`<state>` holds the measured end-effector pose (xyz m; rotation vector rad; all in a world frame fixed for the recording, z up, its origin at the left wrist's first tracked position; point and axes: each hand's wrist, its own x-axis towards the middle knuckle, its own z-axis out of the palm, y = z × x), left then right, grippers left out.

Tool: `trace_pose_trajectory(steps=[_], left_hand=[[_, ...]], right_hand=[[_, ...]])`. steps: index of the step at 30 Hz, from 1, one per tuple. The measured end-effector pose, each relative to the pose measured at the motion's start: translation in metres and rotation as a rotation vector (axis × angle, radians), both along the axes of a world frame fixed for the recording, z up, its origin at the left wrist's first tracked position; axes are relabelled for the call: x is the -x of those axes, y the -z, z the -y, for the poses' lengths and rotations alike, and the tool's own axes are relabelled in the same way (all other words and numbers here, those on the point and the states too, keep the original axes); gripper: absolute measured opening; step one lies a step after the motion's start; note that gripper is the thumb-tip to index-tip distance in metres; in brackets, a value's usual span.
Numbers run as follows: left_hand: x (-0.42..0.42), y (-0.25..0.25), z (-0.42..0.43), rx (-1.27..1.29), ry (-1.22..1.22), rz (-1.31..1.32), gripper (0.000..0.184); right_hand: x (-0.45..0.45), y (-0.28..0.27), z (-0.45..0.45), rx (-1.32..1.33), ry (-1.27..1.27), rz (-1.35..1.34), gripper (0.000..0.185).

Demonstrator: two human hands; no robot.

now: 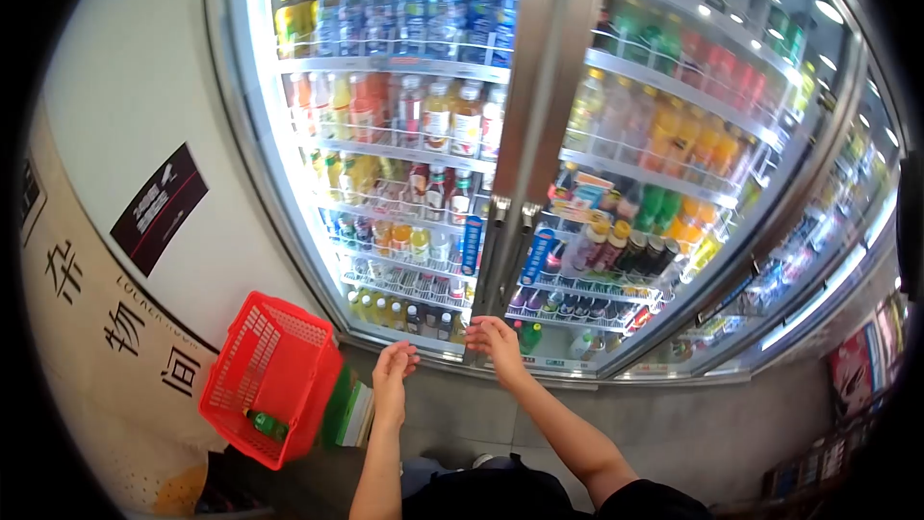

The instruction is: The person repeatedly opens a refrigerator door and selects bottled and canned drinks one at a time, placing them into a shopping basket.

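A shop: glass-door drinks fridges [552,48] and a red shopping basket [313,393].

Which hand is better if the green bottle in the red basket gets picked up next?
Probably the left hand: it looks empty and is nearer the red basket and the green bottle inside. The right hand looks empty too, but is farther from both.

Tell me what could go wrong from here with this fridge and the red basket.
The left fridge door, if swung open, might bump the red basket nearby. A jolt could roll the green bottle lying inside it. The shelf bottles stand close together, so pulling one out may topple a neighbour.
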<state>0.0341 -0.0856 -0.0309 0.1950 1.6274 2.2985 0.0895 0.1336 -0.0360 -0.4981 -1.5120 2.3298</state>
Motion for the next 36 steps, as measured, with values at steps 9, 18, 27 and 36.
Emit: trace_pose_trajectory(steps=[9,18,27,36], left_hand=[[-0.04,-0.013,-0.112,0.003,0.259,0.0,0.024],[-0.038,0.008,-0.156,0.011,0.341,0.055,0.025],[0.044,-0.007,-0.132,0.024,0.241,0.024,0.023],[0.12,-0.06,-0.116,-0.001,0.321,-0.118,0.022]], right_hand=[[-0.084,-0.007,-0.089,-0.041,0.187,0.012,0.03],[-0.098,-0.015,-0.122,-0.082,0.294,0.044,0.031],[0.048,-0.033,-0.149,-0.695,0.506,-0.011,0.046],[0.127,-0.054,-0.14,-0.33,0.401,0.02,0.053]])
